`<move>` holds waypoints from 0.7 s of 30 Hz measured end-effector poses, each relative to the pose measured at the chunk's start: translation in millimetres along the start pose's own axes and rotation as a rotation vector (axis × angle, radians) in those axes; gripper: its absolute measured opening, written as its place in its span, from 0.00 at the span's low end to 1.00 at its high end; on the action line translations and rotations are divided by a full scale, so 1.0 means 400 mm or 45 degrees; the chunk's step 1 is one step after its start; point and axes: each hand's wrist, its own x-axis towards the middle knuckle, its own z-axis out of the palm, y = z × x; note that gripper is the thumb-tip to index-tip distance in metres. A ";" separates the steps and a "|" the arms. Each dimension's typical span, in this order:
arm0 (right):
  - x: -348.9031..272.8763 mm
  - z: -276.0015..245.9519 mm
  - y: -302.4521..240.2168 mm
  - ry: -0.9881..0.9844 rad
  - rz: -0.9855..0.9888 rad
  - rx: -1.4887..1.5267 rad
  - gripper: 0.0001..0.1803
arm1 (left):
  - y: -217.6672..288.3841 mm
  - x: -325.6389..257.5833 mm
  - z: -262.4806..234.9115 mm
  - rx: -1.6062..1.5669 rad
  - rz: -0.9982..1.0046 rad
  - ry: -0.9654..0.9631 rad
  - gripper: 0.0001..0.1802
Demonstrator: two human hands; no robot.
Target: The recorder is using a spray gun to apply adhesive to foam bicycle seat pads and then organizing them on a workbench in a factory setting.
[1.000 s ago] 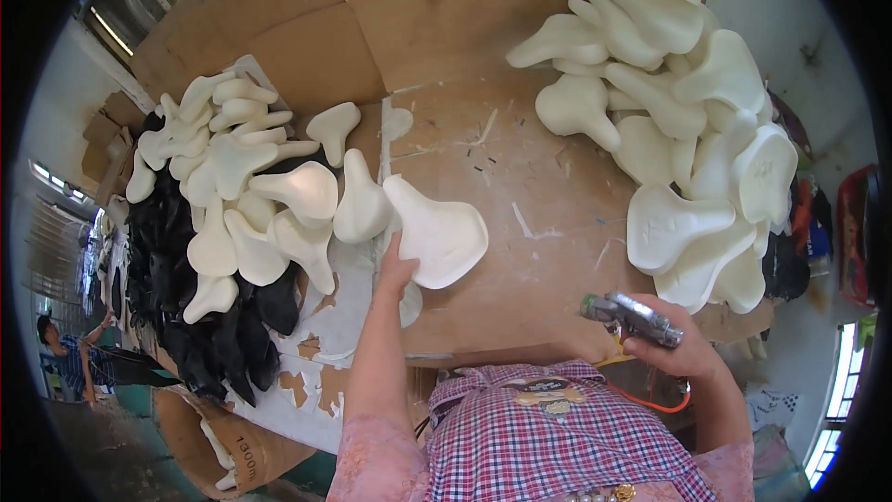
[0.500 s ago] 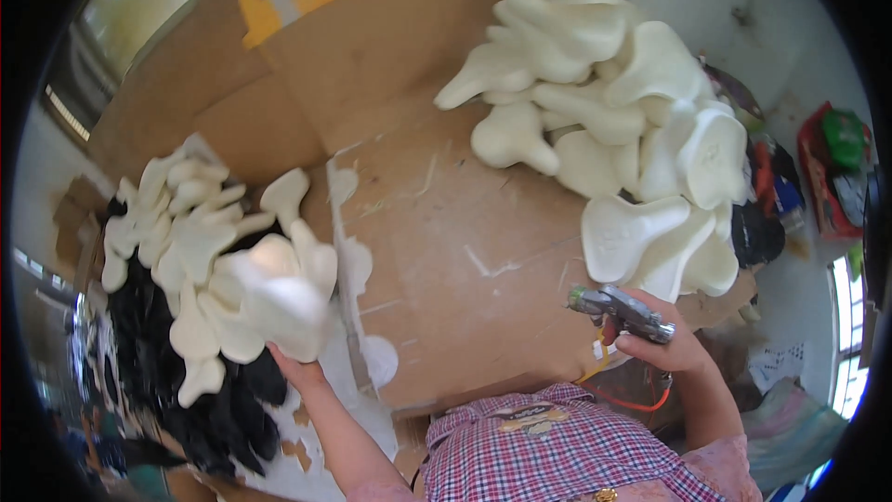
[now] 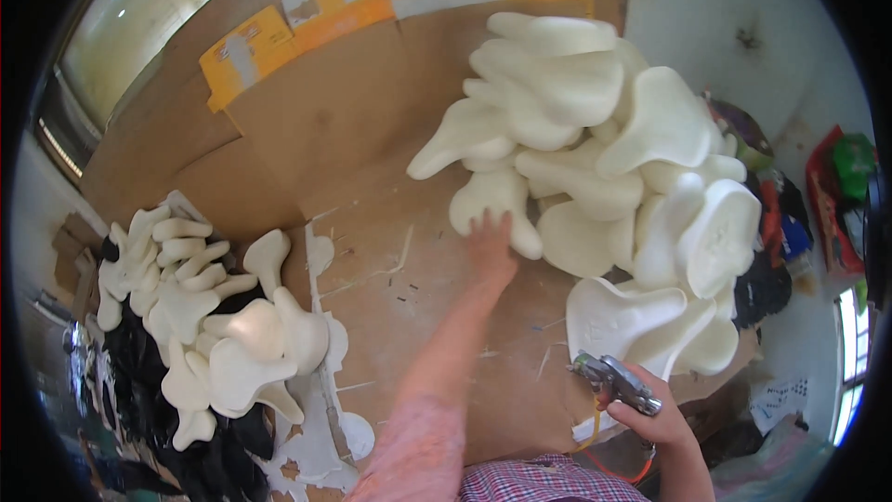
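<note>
Out in front, my left hand (image 3: 491, 251) reaches to the near left edge of a big pile of cream foam bicycle saddle pads. Its fingers are spread over one rounded saddle pad (image 3: 485, 200), and whether they touch it is hard to tell. My right hand (image 3: 650, 414) is wrapped round a silver air gun (image 3: 618, 383) with a greenish tip and an orange hose (image 3: 641, 474). The gun's tip lies just in front of a pale saddle pad (image 3: 613, 311) at the pile's near end.
A second heap of saddle pads (image 3: 251, 363) lies at the left over black covers (image 3: 139, 353). Between the heaps is a cardboard-covered worktop (image 3: 372, 335) with scraps on it. Cardboard walls (image 3: 316, 102) with yellow strips stand behind. Bags and a red container (image 3: 827, 214) are at the right.
My left hand has left the left heap, where a blurred saddle pad now lies still, and crossed to the right pile. The view has shifted; my right hand still grips the air gun.
</note>
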 end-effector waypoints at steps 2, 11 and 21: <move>0.011 -0.001 -0.007 0.026 0.046 0.024 0.30 | -0.017 0.028 0.012 -0.088 0.020 0.034 0.43; 0.071 0.028 -0.035 -0.112 0.051 -0.059 0.30 | -0.350 -0.109 -0.305 -1.447 -0.417 0.031 0.18; 0.017 0.157 -0.128 -0.409 -0.008 -0.351 0.30 | -0.555 -0.598 -0.276 -1.249 -0.965 -0.249 0.46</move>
